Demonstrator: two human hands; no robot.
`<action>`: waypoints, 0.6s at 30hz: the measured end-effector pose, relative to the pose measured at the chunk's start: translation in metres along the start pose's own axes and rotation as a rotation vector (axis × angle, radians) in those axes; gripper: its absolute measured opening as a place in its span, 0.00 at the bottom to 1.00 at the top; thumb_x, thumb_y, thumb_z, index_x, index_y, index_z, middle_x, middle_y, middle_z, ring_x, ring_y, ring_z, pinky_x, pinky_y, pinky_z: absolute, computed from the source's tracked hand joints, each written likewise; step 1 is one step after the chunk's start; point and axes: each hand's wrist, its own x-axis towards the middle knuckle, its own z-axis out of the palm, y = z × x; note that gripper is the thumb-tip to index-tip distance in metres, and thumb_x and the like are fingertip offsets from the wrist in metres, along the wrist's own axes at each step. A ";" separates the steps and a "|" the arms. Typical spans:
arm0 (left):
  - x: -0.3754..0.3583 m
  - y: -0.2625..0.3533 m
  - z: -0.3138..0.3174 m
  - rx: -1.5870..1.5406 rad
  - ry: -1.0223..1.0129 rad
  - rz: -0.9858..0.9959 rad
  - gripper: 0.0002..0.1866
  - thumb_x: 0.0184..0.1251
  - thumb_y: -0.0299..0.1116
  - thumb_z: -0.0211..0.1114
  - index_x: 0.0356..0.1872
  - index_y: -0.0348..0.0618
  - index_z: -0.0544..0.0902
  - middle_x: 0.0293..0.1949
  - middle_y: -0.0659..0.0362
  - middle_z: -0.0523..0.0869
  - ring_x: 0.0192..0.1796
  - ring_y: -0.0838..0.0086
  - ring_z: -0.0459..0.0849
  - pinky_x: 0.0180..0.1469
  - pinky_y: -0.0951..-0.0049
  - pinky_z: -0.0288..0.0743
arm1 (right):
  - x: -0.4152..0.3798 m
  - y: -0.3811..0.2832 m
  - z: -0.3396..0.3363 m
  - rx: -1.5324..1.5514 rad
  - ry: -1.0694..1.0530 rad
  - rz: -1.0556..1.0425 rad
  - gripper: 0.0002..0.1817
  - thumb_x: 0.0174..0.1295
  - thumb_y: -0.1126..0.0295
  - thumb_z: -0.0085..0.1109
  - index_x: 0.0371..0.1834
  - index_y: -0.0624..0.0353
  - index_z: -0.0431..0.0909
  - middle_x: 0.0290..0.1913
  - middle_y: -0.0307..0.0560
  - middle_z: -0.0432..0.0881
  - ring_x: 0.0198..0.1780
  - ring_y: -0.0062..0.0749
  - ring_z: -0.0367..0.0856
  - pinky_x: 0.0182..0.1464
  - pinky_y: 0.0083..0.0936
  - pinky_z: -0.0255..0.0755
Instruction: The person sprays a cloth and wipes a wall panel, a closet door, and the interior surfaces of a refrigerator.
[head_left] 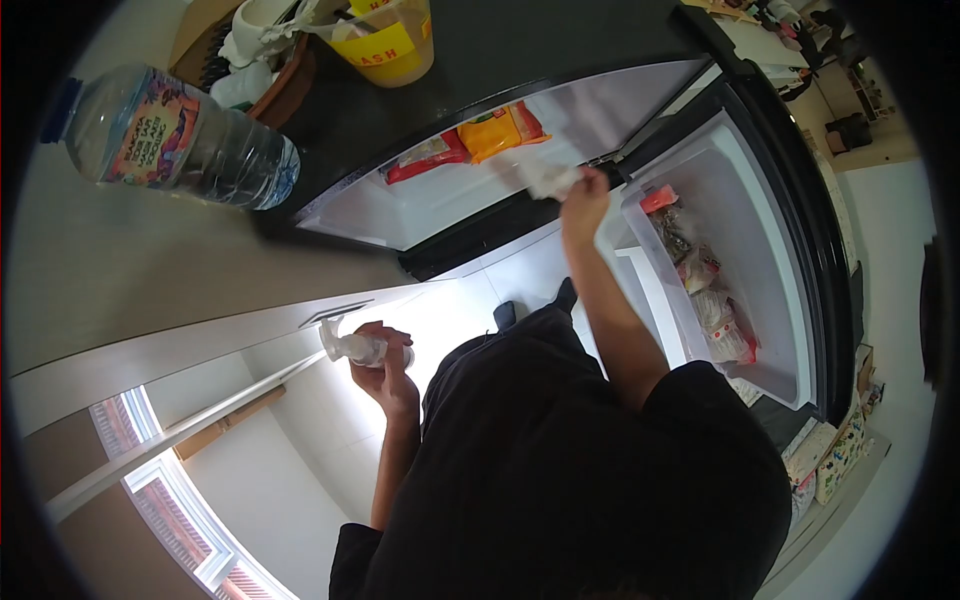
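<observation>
My left hand (390, 378) is wrapped round a whitish spray bottle (362, 347), its nozzle pointing left, low beside the cabinet. Out in front, my right hand (586, 208) grips a crumpled white cloth or tissue (550, 182), slightly blurred, at the mouth of an open fridge compartment (360, 215). Inside that compartment lie a yellow-orange packet (500, 132) and a red packet (430, 160), just beyond the cloth. The fridge door (770, 250) stands swung out to the right of my right arm. Its clear bin (735, 180) holds several bagged items (715, 310).
On top of the fridge stands a yellow-labelled tub (385, 50) beside a brown basket (285, 85) of odds and ends. A large water bottle (180, 140) lies across the view at upper left. Pale floor tiles (470, 290) show below, and a window (170, 500) is at lower left.
</observation>
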 end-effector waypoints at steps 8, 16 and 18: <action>-0.002 0.004 0.000 -0.004 -0.039 -0.021 0.16 0.64 0.26 0.66 0.51 0.35 0.74 0.34 0.55 0.83 0.36 0.71 0.83 0.44 0.69 0.77 | 0.052 0.002 0.001 -0.580 -0.248 -0.485 0.17 0.61 0.78 0.57 0.54 0.66 0.76 0.58 0.61 0.80 0.62 0.54 0.77 0.65 0.43 0.70; -0.005 0.002 0.003 -0.010 -0.009 -0.013 0.16 0.63 0.26 0.65 0.51 0.35 0.75 0.33 0.55 0.83 0.36 0.70 0.83 0.44 0.69 0.77 | -0.051 -0.005 0.020 -0.898 -0.638 -0.806 0.31 0.61 0.76 0.53 0.70 0.70 0.65 0.74 0.62 0.66 0.76 0.53 0.63 0.76 0.48 0.57; -0.005 0.003 0.006 -0.023 -0.017 -0.021 0.16 0.63 0.26 0.65 0.51 0.35 0.75 0.33 0.55 0.83 0.36 0.71 0.83 0.44 0.69 0.77 | -0.068 -0.010 0.026 -0.883 -0.708 -0.917 0.29 0.60 0.75 0.54 0.68 0.68 0.68 0.72 0.58 0.69 0.75 0.50 0.65 0.76 0.47 0.57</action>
